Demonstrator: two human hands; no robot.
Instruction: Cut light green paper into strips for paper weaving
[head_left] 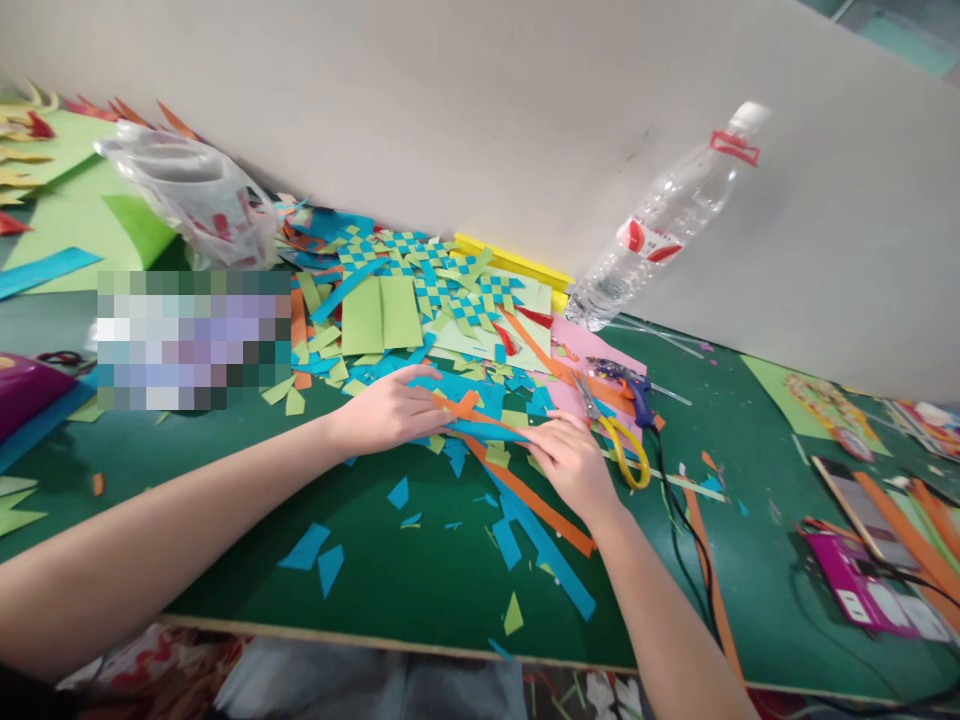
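A blue paper strip (486, 431) stretches between my two hands, just above the scraps on the table. My left hand (394, 410) grips its left end with curled fingers, beside a crossing orange strip (459, 404). The right end is pinched by my right hand (574, 458). Below them, a long orange strip (551, 512) and a blue strip (559, 570) slant toward the table's front edge. Yellow-handled scissors (624, 450) lie close to my right hand, by a blue glue gun (634, 385). Woven blue-and-green paper pieces (431, 270) are heaped behind my hands.
A clear plastic bottle (660, 230) stands against the pale partition (450, 110). A bagged cup (199, 200) is at the back left. On the right lie a phone (859, 510), a purple power strip (862, 590) and black cables (686, 535). Paper scraps litter the green table (255, 500).
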